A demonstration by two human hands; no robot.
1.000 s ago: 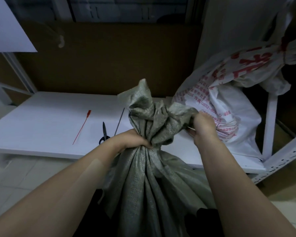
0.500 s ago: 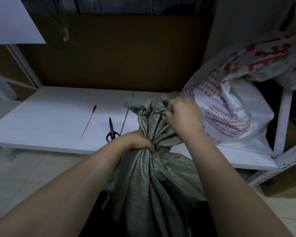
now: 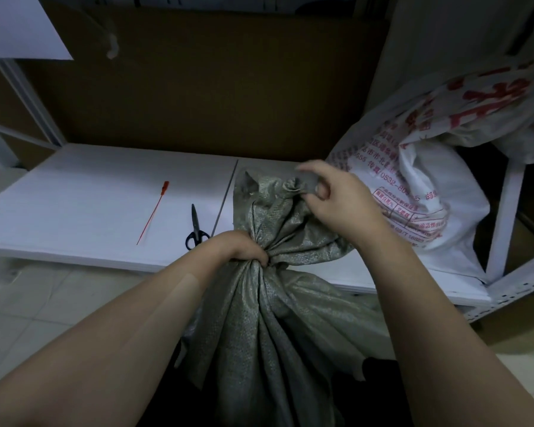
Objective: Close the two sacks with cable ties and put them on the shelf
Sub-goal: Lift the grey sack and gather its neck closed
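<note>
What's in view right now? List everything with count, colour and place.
sack: 1, grey-green, in front of the shelf, neck bunched
printed sack: 1, white with red print, on the shelf at right
cable tie: 1, red, on the shelf at left
scissors: 1, black, on the shelf beside the cable tie
shelf: 1, white, across the middle
cardboard: brown, behind the shelf
left hand: 1, gripping the sack's neck
right hand: 1, fingers pinching the sack's top edge
</note>
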